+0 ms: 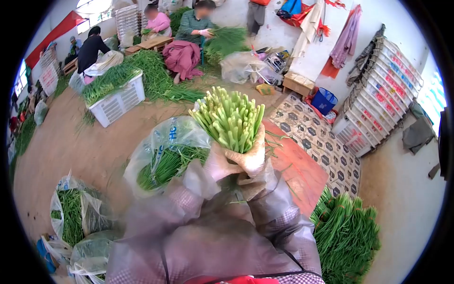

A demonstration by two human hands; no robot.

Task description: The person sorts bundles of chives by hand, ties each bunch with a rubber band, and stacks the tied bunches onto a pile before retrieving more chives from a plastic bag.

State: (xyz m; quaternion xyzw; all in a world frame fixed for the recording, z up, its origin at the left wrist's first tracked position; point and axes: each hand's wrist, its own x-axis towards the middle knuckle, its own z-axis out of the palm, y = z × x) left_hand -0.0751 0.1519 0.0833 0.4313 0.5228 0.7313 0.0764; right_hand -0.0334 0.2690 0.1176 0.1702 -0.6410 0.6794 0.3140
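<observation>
A thick bunch of green stalks [231,118] stands upright in front of me, its pale cut ends pointing up and away. My left hand [220,162] and my right hand [253,154] are wrapped round its lower part, closed on it and touching each other. Whatever hangs below my hands is mostly hidden by them and my sleeves. Just left of the bunch, a clear plastic bag [137,158] lies open on the floor with loose long greens [165,165] inside.
Tied bundles of greens [347,236] are piled at my lower right, beside a red board [300,165]. More bagged greens [71,213] sit at lower left. A white crate [120,104] of greens stands ahead, near seated people. Stacked white crates [378,94] lean at right.
</observation>
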